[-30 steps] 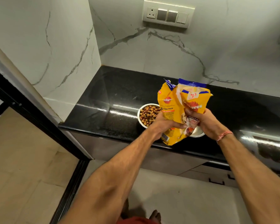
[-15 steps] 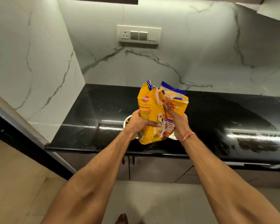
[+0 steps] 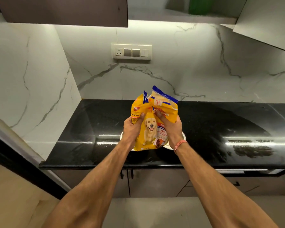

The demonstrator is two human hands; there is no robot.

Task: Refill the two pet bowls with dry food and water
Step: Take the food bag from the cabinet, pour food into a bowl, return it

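A yellow dry dog food bag (image 3: 150,129) with a dog picture stands upright over the black counter (image 3: 220,129), its torn blue top open. My left hand (image 3: 131,129) grips its left side and my right hand (image 3: 172,129) grips its right side. Behind the bag and hands, only slivers of two white bowls show: one rim at the left (image 3: 121,135) and one at the right (image 3: 183,137). Their contents are hidden.
A marble wall with a switch and socket plate (image 3: 131,51) rises behind the counter. A dark cabinet (image 3: 64,10) hangs above left, a shelf with a green item (image 3: 198,5) above right. Cabinet doors sit under the counter.
The bag has been turned upright and its front now faces me. The view has tilted up, and the kibble-filled bowl seen earlier is now hidden behind the bag and hands.
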